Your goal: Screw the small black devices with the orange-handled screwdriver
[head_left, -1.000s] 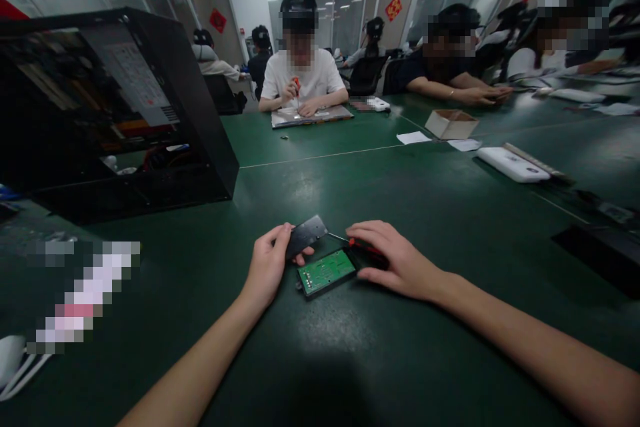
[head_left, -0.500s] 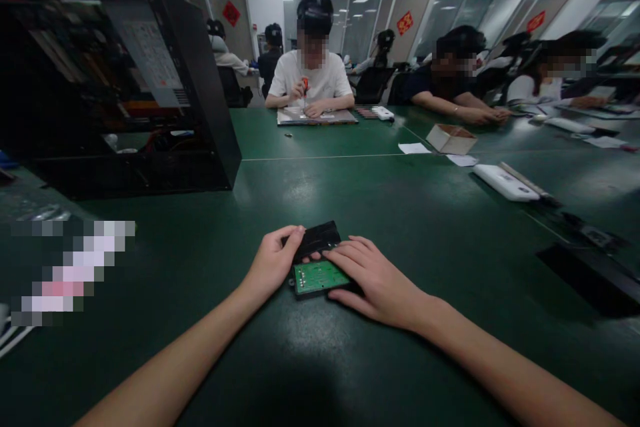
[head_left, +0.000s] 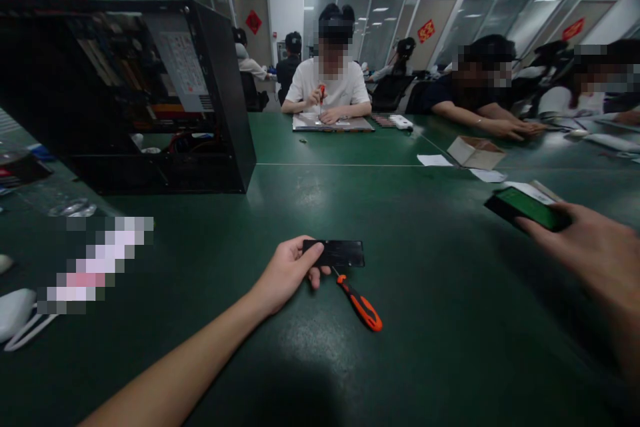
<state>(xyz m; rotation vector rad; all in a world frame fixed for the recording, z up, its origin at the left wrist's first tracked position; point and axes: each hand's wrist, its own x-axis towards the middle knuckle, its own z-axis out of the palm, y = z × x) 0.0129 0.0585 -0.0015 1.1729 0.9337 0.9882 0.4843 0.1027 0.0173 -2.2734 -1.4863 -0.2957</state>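
Note:
My left hand [head_left: 293, 270] is closed on a flat black plastic cover [head_left: 343, 253], thumb on top and fingers beneath, just above the table. An orange-and-black screwdriver [head_left: 361, 303] lies on the green table [head_left: 430, 360], its tip partly under the cover and near my left fingertips. Out to the right, my right hand [head_left: 583, 237] grips a black case with a green circuit board [head_left: 530, 208] in it, raised above the table. Motion blurs the right hand a little, and its far fingers are hidden behind the case.
An open computer tower [head_left: 220, 100] stands at the back left. A pixelated item lies before it, beside a white device with a cable [head_left: 17, 313]. Across the table a person in a white shirt [head_left: 327, 90] holds a screwdriver. A small box [head_left: 477, 152] and papers [head_left: 435, 160] lie right of centre.
The circuit board case has come apart from the cover and moved far right and up with my right hand. My left hand keeps the cover, now level. The screwdriver has come into view.

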